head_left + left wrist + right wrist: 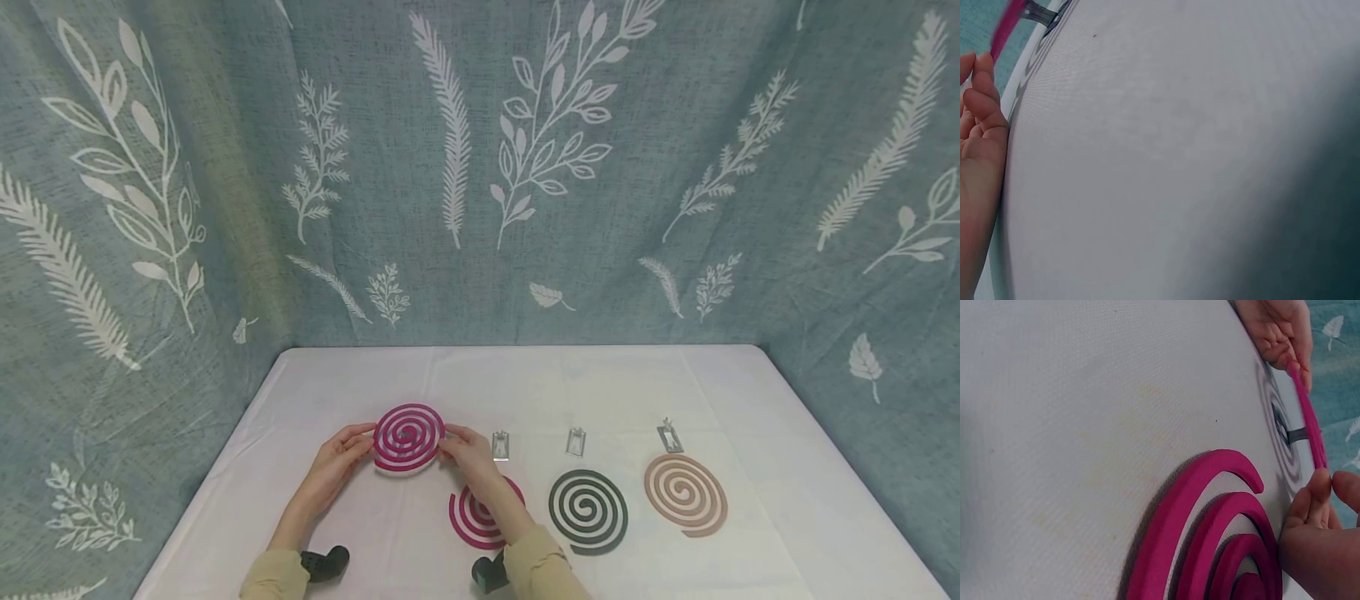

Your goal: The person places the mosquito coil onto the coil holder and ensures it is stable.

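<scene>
A magenta mosquito coil point(407, 434) is held raised off the white table, between both hands. My left hand point(333, 462) pinches its left edge, and my right hand point(471, 457) pinches the right edge. In the right wrist view the coil point(1309, 419) appears edge-on, with a grey metal stand point(1297, 434) under its middle, touching or nearly touching it. Beneath my right forearm lies a second magenta coil point(1157, 550), partly hidden in the head view. The left wrist view shows the left fingers point(984, 75) at the coil's rim.
To the right lie a dark green coil point(587, 503) and a tan coil point(683, 494), both flat. Behind the coils are three small metal stands, one at the left point(501, 435), one in the middle point(576, 432), one at the right point(670, 436). Patterned blue-green curtains point(480, 292) surround the table.
</scene>
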A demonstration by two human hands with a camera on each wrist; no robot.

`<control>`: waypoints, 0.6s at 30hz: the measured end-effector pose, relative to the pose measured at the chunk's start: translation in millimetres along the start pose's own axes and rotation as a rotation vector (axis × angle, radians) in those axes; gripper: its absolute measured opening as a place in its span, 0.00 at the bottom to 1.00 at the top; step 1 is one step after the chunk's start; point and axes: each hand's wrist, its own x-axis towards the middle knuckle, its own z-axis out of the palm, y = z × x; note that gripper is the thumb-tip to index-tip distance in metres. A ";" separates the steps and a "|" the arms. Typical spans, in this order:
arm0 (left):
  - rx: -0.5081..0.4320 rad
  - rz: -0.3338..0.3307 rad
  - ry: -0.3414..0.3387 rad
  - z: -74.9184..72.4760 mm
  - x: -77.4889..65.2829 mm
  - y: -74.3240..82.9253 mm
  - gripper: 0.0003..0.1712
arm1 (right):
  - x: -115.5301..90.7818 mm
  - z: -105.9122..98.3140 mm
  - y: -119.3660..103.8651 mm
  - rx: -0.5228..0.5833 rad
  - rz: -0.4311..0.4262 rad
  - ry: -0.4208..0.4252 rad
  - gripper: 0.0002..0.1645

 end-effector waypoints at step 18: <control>0.021 0.011 -0.011 -1.0 -2.6 1.4 0.28 | 1.6 0.6 2.4 -0.028 -0.005 0.016 0.26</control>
